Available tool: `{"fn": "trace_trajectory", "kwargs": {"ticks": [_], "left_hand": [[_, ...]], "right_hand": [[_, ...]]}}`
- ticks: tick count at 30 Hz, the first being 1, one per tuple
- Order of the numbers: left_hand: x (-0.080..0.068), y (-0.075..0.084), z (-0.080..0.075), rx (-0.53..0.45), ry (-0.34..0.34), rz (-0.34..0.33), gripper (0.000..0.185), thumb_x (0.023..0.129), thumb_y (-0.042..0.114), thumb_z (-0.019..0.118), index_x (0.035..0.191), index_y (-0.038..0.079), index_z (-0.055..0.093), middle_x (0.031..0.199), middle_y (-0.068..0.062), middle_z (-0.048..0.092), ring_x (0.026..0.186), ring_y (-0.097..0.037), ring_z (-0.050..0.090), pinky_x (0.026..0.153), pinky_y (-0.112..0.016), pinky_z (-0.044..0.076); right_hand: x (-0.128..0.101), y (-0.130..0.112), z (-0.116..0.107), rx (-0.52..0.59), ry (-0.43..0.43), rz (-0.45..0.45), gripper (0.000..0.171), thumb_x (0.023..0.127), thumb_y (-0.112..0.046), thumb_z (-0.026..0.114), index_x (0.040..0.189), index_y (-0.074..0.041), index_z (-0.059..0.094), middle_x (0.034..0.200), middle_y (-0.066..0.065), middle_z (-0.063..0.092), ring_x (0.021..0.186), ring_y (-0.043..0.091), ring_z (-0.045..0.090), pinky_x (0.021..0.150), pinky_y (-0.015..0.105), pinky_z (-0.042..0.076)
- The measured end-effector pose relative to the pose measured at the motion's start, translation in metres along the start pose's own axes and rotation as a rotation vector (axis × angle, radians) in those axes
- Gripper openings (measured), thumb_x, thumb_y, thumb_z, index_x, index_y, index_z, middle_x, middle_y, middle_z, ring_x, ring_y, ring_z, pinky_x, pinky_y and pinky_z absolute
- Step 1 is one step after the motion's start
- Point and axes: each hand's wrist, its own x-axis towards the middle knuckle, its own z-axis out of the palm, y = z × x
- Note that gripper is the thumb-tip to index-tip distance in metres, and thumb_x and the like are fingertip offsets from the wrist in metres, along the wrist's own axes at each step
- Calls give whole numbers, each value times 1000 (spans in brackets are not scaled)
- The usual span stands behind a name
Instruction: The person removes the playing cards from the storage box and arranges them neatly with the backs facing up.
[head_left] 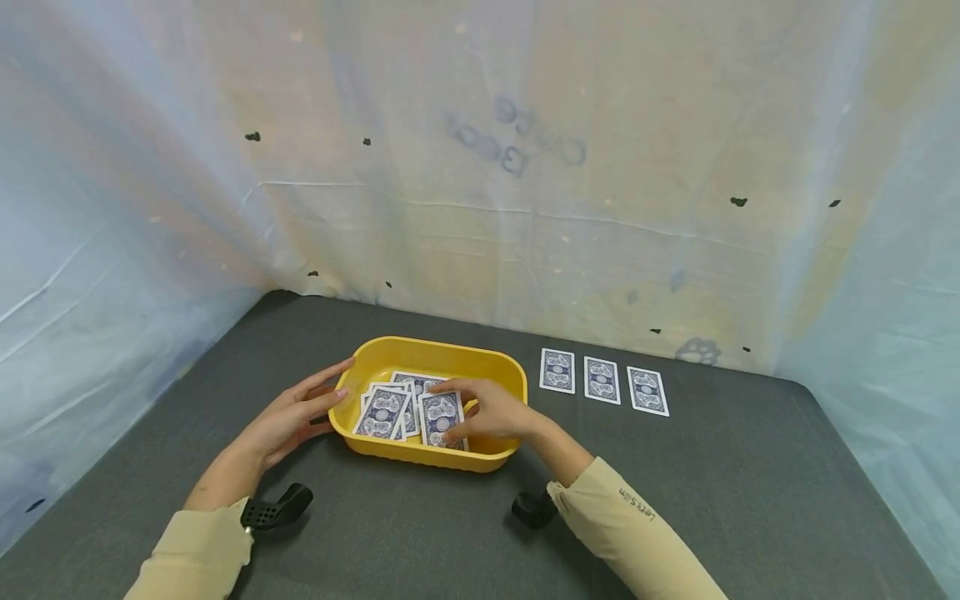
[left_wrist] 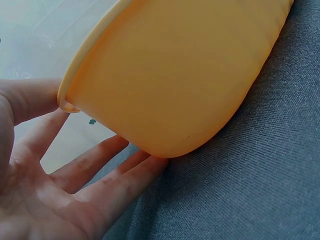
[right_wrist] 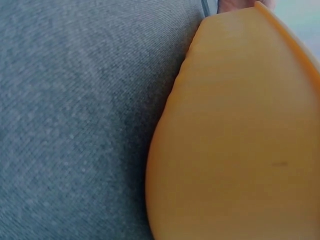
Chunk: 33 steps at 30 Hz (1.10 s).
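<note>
A yellow plastic tub (head_left: pixel 427 454) with rounded corners stands on the dark table, several blue-backed playing cards (head_left: pixel 381 412) lying loosely overlapped inside. At its left end, my left hand (head_left: pixel 296 408) holds the rim, thumb over the edge and fingers spread against the outer wall (left_wrist: pixel 160 90). My right hand (head_left: pixel 491 410) reaches over the right side into the tub and pinches a playing card (head_left: pixel 438 412) by its edges, fingers at the far end and thumb near the close end. In the right wrist view the tub's side (right_wrist: pixel 235 130) hides this hand and the card.
To the right of the tub, three face-down cards lie in a spaced row: a left one (head_left: pixel 557 371), a middle one (head_left: pixel 602 380) and a right one (head_left: pixel 648 391). Dark cloth covers the table (head_left: pixel 712 500). A pale hanging sheet (head_left: pixel 480 233) closes off the back and sides.
</note>
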Motion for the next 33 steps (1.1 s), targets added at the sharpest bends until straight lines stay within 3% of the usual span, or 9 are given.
{"fn": "trace_trajectory", "kwargs": {"ticks": [11,27,33], "left_hand": [[0,0,0,-1,-5,-1,65,99,33,52,155,26,18,153,-20,26,131,-33,38,106,-56,37],[0,1,1,8,-3,0,67,99,36,53,155,25,18,152,-21,27,131,-34,37,106,-55,37],[0,2,1,2,-1,-8,68,98,36,54,155,25,18,153,-20,26,132,-34,37,106,-56,37]], "right_hand": [[-1,1,1,2,-28,-15,66,83,-9,74,142,-16,47,121,10,60,96,18,58,83,24,51],[-2,2,0,85,49,-101,64,84,-5,69,143,-13,46,125,12,57,98,18,56,81,23,53],[-3,2,0,155,97,-92,64,86,-4,68,145,-15,44,122,14,58,88,19,62,76,26,56]]}}
